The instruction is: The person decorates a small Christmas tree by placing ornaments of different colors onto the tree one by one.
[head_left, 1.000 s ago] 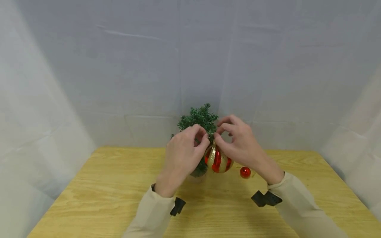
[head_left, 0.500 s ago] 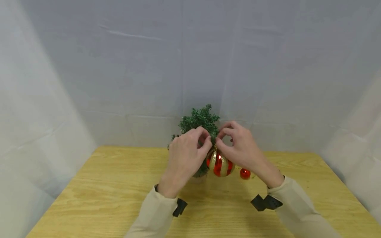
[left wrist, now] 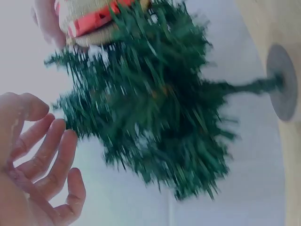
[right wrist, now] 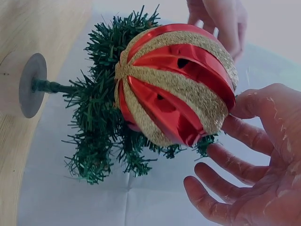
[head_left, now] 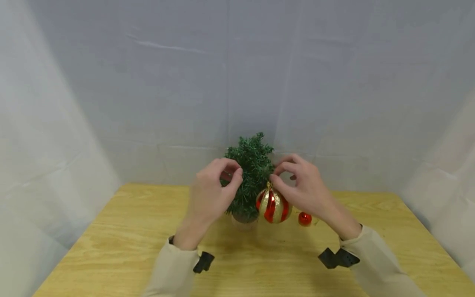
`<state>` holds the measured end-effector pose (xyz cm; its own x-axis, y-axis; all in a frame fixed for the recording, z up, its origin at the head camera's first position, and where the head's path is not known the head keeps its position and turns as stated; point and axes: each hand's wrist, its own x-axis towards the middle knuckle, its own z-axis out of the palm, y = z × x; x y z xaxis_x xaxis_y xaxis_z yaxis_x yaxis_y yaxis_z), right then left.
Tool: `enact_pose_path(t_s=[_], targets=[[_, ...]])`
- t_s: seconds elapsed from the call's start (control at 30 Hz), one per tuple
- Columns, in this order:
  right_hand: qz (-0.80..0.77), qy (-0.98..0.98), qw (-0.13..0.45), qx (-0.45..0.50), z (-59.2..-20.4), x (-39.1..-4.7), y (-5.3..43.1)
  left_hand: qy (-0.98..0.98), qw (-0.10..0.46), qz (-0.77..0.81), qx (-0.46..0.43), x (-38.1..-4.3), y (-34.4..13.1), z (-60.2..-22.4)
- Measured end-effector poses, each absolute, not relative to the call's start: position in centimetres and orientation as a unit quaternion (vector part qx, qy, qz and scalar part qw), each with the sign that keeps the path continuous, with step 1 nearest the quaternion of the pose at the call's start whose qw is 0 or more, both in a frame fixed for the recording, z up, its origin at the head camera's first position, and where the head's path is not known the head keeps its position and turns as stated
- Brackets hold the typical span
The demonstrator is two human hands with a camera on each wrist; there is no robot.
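Observation:
A small artificial Christmas tree (head_left: pixel 252 165) stands upright on a round pale base (head_left: pixel 244 222). At its right side hangs a red Christmas bauble (head_left: pixel 273 206) with gold glitter stripes, large in the right wrist view. My right hand (head_left: pixel 306 185) is at the bauble's gold top, thumb and index finger pinching there; the bauble hides part of this contact in the right wrist view. Left of the tree, my left hand (head_left: pixel 215 185) holds nothing, its fingers loosely bent. In the left wrist view those fingers (left wrist: pixel 42 150) are beside the tree's tip, apart from the bauble.
A small red bauble (head_left: pixel 305 219) lies on the wooden table (head_left: pixel 130 239), right of the tree and near my right wrist. Pale cloth (head_left: pixel 185 103) hangs behind the table and at both sides. Each wrist wears a dark camera mount (head_left: pixel 338 258).
My left hand has come away from the bauble's top and moved left, uncovering more of the tree. My right hand stays at the bauble, which has dropped slightly.

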<state>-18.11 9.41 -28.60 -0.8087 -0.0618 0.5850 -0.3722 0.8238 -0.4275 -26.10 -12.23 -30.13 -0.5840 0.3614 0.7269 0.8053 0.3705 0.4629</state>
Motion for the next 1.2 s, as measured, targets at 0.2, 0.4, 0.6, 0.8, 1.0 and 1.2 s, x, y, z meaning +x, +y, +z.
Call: enact_pose_path(t_s=[0.2, 0.4, 0.6, 0.8, 1.0, 1.2], targets=[[0.279, -0.901, 0.310, 0.120, -28.9, -17.5, 10.3, -0.793, 0.268, -0.421, -0.350, -27.3, -14.4, -31.0], [0.268, -0.898, 0.330, 0.112, -29.2, -16.6, 12.0, -0.832, 0.201, -0.398, -0.330, -28.0, -15.8, -31.8], [0.255, -0.905, 0.331, 0.084, -29.4, -15.2, 13.7, -0.850, 0.153, -0.380, -0.331, -28.6, -16.4, -33.1], [0.246, -0.906, 0.338, 0.064, -29.8, -14.1, 15.2, -0.850, 0.134, -0.377, -0.343, -28.9, -16.4, -33.8], [0.228, -0.908, 0.348, 0.051, -30.9, -13.2, 16.9, -0.851, 0.134, -0.362, -0.356, -29.1, -16.6, -34.4], [0.226, -0.913, 0.338, 0.035, -31.9, -12.3, 18.6, -0.847, 0.141, -0.354, -0.372, -28.9, -16.7, -34.8]])
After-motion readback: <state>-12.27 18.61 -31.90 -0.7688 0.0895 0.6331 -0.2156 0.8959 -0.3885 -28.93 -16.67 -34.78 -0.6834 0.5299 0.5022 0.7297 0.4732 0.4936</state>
